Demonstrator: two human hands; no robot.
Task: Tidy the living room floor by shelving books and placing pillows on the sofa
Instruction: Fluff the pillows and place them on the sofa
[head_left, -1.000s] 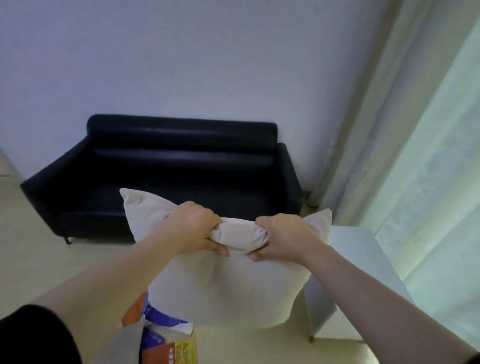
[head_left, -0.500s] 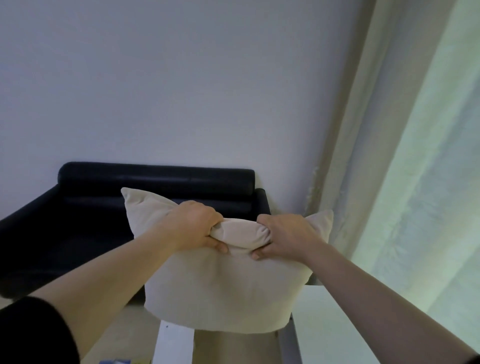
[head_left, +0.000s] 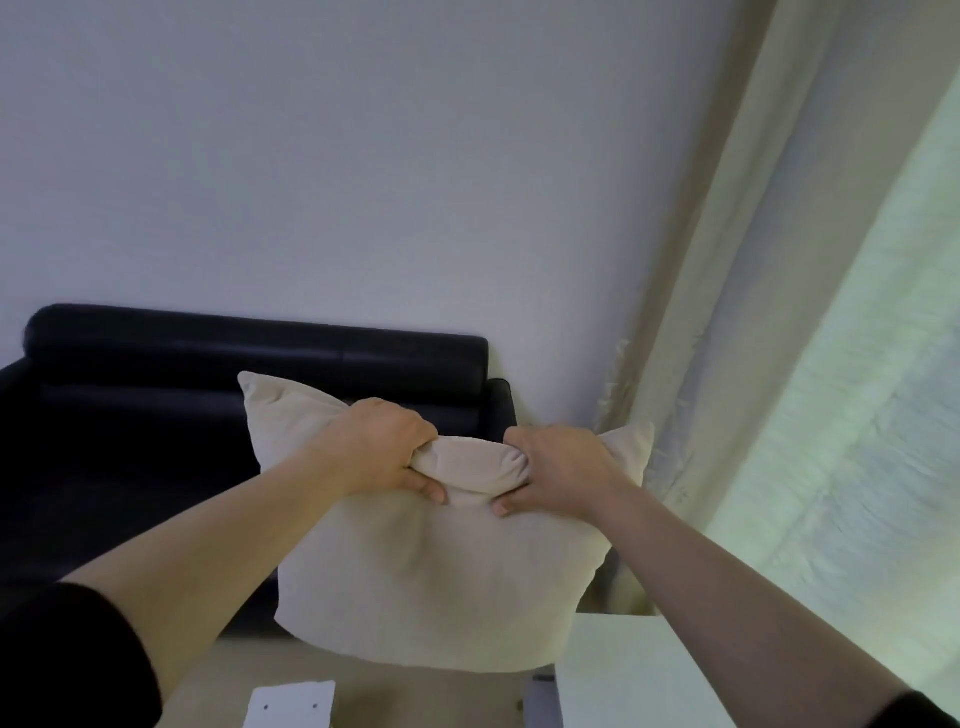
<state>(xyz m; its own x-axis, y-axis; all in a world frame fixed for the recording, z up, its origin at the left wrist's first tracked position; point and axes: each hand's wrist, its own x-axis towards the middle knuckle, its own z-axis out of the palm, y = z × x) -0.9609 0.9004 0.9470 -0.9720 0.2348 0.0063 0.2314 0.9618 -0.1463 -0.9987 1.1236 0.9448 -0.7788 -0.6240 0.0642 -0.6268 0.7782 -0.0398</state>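
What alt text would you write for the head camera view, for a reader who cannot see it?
The left hand and right hand grip the top edge of a cream pillow, holding it up in front of a black sofa; pale curtains hang on the right.

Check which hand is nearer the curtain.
Right. The right hand grips the top edge of the pillow close to the curtain; the left hand grips it farther over, in front of the sofa.

Arms outstretched, left hand and right hand tight around pillow
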